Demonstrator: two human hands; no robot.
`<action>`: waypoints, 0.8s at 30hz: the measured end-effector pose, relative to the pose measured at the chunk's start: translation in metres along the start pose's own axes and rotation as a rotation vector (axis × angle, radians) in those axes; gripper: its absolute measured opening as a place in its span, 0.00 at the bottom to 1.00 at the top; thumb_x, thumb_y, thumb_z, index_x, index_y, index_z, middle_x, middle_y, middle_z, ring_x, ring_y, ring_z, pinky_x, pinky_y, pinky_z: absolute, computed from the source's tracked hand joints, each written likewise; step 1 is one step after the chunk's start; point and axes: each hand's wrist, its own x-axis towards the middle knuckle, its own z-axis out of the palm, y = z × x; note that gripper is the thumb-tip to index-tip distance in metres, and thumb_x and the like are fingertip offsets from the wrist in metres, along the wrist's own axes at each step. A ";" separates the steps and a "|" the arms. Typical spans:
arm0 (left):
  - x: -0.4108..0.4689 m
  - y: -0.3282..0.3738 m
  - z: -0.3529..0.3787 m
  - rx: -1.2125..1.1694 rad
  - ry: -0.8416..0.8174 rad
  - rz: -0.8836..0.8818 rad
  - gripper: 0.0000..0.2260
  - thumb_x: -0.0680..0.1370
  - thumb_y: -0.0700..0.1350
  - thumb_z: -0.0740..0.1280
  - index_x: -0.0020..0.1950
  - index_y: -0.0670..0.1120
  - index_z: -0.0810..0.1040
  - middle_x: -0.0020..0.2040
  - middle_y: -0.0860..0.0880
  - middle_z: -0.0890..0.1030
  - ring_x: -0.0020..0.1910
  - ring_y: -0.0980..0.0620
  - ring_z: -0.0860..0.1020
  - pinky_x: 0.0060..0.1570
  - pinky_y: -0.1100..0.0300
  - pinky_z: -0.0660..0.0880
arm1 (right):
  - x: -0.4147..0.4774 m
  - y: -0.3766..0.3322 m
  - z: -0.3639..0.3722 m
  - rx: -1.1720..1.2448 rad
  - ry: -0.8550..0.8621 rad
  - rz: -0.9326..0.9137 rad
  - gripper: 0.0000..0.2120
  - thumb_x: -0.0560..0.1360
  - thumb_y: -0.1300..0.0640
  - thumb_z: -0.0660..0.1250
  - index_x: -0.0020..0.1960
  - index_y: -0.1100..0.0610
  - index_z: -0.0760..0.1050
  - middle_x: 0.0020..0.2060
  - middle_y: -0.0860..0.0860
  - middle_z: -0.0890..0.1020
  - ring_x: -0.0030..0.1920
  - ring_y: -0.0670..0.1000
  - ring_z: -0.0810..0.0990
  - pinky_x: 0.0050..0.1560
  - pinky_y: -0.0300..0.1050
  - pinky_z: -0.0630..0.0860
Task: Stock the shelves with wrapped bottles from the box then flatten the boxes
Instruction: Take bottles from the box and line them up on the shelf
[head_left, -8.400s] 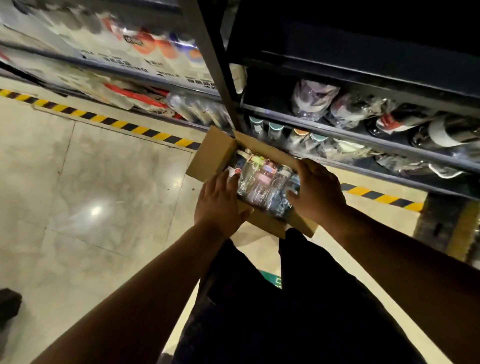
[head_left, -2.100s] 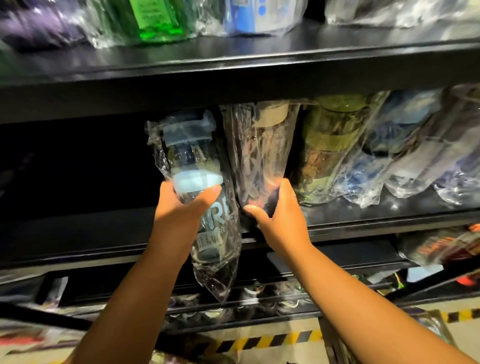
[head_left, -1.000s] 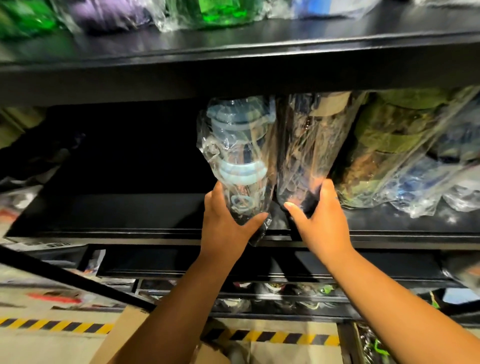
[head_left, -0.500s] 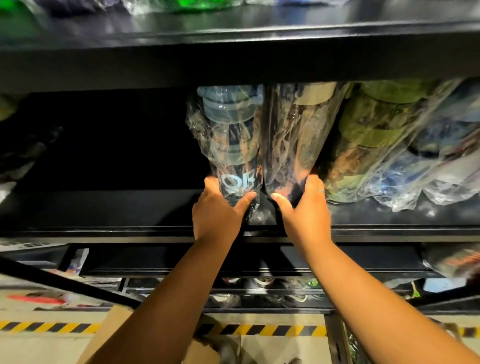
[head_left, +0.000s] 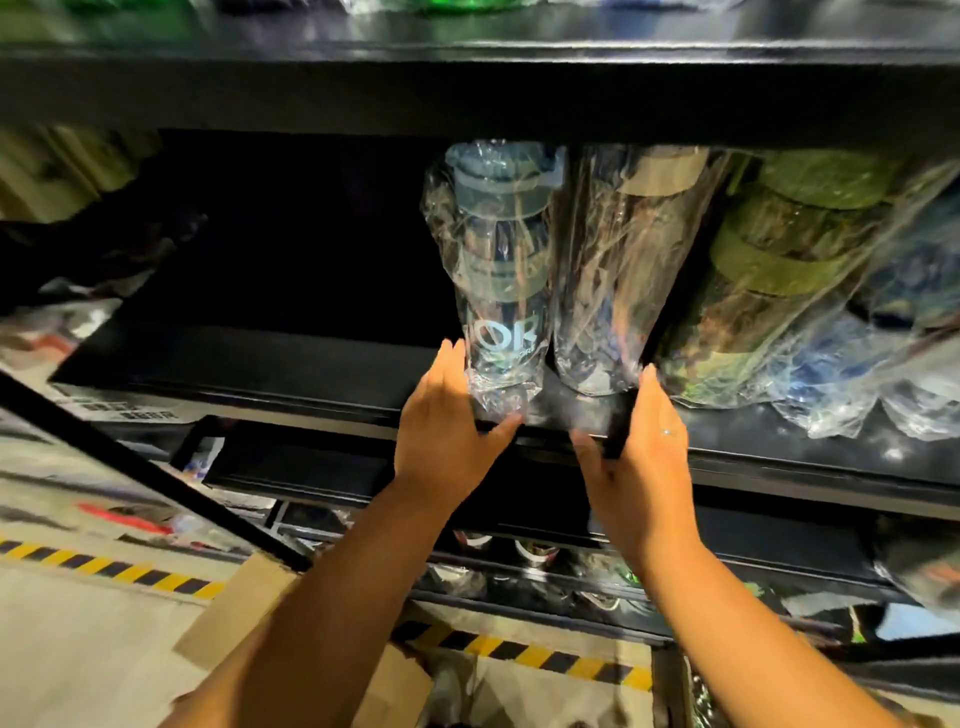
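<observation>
View from a head camera, looking at a dark metal shelf (head_left: 270, 364) in a shop. Two bare arms reach up from the bottom of the frame. The left hand (head_left: 447, 431) cups the base of a blue bottle (head_left: 501, 270), thumb under its plastic wrap and fingers along its left side; the grip looks loose. The bottle stands upright on the shelf with white lettering near its foot. Touching it on the right stands a clear bottle (head_left: 618, 270) in crinkled wrap, with a tan cap. The right hand (head_left: 641, 457) is open, fingers straight beside that bottle's lower right edge, thumb spread below the shelf lip; it grips nothing. Further right lean green bottles (head_left: 769, 270) and other wrapped bottles (head_left: 852, 374). The shelf's left half is dark. Below, a cardboard box (head_left: 244, 608) sits on the floor near a yellow-and-black stripe (head_left: 540, 654)
</observation>
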 end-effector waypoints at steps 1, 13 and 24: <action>-0.013 -0.005 -0.001 0.050 0.013 0.028 0.39 0.74 0.64 0.67 0.77 0.44 0.62 0.75 0.43 0.69 0.74 0.46 0.68 0.74 0.48 0.66 | -0.012 0.003 0.003 -0.054 0.025 -0.092 0.38 0.76 0.50 0.69 0.78 0.64 0.56 0.72 0.62 0.67 0.72 0.63 0.66 0.73 0.57 0.63; -0.179 -0.060 -0.053 0.338 0.056 -0.277 0.34 0.71 0.56 0.72 0.75 0.48 0.67 0.74 0.43 0.71 0.72 0.41 0.70 0.68 0.40 0.70 | -0.105 -0.034 0.087 -0.219 -0.539 -0.484 0.34 0.72 0.41 0.65 0.74 0.54 0.64 0.73 0.56 0.68 0.70 0.62 0.68 0.65 0.67 0.69; -0.320 -0.147 -0.124 0.470 -0.142 -0.562 0.38 0.71 0.64 0.71 0.76 0.49 0.65 0.75 0.44 0.68 0.74 0.42 0.68 0.74 0.45 0.59 | -0.192 -0.093 0.161 -0.390 -0.867 -0.649 0.36 0.76 0.36 0.47 0.81 0.46 0.44 0.81 0.51 0.47 0.79 0.56 0.44 0.76 0.59 0.42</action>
